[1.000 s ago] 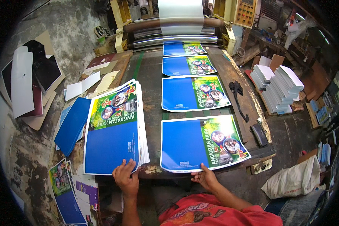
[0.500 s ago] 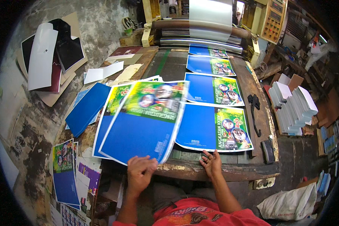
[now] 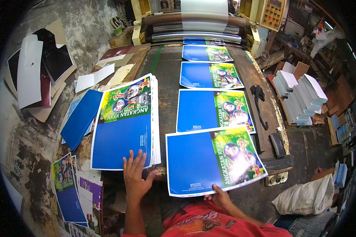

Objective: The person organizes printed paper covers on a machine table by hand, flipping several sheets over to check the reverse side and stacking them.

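Note:
Between thumb and fingers, my right hand [image 3: 218,197] pinches the near edge of a printed cover sheet [image 3: 192,162], blue on the left and green with round photos on the right. This sheet overlaps the near end of a row of matching sheets [image 3: 195,110] that leads to the rollers. My left hand [image 3: 137,173] has its fingers spread at the lower edge of a stack of the same printed sheets [image 3: 120,136]. The stack lies turned lengthwise on the table's left side. Nothing is gripped in the left hand.
A roller machine [image 3: 195,19] with clear film stands at the far end of the table [image 3: 166,75]. Blue sheets [image 3: 83,118] lie left of the stack. On the right are a black strap [image 3: 258,96], a dark block [image 3: 277,144] and piles of white-edged paper [image 3: 300,93].
The sheet that was over the left stack, by my left hand, now lies squared on it. My right hand has taken hold of a sheet and drawn it nearer. The view has shifted.

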